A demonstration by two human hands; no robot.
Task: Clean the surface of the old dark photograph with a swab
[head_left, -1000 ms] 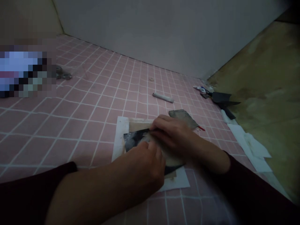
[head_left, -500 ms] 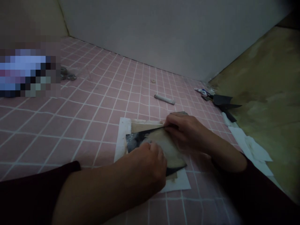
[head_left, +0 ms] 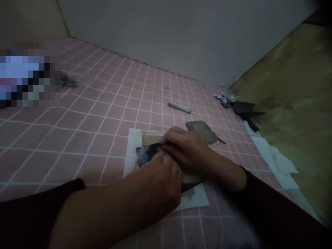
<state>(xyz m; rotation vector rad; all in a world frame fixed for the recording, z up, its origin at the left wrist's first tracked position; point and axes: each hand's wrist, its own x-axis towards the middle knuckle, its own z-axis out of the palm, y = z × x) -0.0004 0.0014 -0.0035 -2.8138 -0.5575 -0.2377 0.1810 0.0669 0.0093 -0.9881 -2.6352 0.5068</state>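
Blue marks on the small white packet, far right, are too small to read; blocky blurring masks the bright object far left. Near me, the dark sheet lies on white paper, half hidden by the curled left hand and bunched right hand; I can't tell what their fingertips pinch.

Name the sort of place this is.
Likely an improvised indoor workspace: a pink gridded covering, a plain grey wall behind it, and a white sheet lying on the covering.
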